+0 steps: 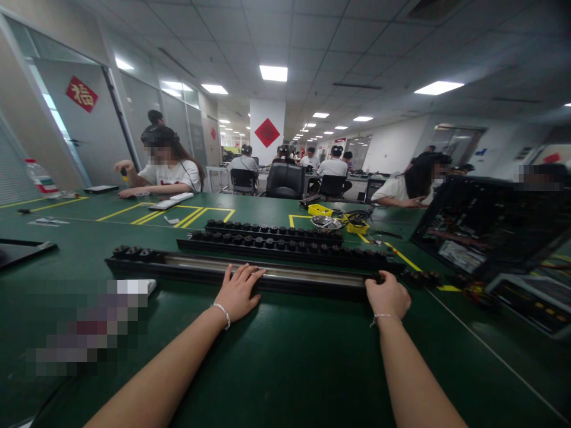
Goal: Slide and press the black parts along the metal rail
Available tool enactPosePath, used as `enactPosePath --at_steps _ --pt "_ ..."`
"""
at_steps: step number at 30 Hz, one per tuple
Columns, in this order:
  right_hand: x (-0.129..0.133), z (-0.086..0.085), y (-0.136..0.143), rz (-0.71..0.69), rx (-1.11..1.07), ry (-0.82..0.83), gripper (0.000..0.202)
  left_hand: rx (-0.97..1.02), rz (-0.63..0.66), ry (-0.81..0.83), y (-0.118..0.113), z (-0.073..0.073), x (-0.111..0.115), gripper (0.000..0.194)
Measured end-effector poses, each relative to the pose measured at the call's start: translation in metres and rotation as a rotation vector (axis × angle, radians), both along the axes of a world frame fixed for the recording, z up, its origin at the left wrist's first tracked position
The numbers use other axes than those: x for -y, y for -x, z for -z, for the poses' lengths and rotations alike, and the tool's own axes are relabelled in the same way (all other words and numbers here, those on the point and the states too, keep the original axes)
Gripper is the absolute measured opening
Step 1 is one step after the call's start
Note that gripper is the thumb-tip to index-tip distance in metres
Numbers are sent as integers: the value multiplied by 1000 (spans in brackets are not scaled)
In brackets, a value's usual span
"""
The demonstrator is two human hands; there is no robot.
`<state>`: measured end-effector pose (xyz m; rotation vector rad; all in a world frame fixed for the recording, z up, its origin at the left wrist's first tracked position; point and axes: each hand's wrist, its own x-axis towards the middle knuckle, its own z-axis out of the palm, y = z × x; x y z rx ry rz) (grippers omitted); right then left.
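A long black rail (312,277) with a pale inner channel lies across the green table (285,362). Several black knob-like parts (132,252) stand at its left end. My left hand (239,292) rests on the rail's near edge around its middle, fingers spread. At the rail's right end my right hand (389,295) is closed, its fingertips around a small black part (379,277). Beyond lie two more black rails (285,244), lined with similar dark parts.
Yellow trays (320,210) and a metal dish (325,223) stand behind the rails. An open computer case (486,226) and a power supply (530,303) are at right. A blurred flat device (98,324) lies at left. People (165,160) sit across the table.
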<state>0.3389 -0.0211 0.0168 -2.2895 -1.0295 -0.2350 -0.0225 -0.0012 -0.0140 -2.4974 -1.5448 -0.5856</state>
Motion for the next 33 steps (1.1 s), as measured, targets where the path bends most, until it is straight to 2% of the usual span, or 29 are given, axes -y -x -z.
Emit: enactPosePath --at_steps 10,18,24,33 --pt "1 1 -10 34 -36 -15 45 -6 4 -6 0 0 0 60" --pt "3 4 -26 90 -161 -54 54 -6 3 -4 0 1 -1 61" --pt "-1 10 -37 31 -127 -122 50 -8 0 -2 0 -1 1 61" --pt "-1 12 -44 103 -213 -114 56 -12 -4 8 0 0 0 61"
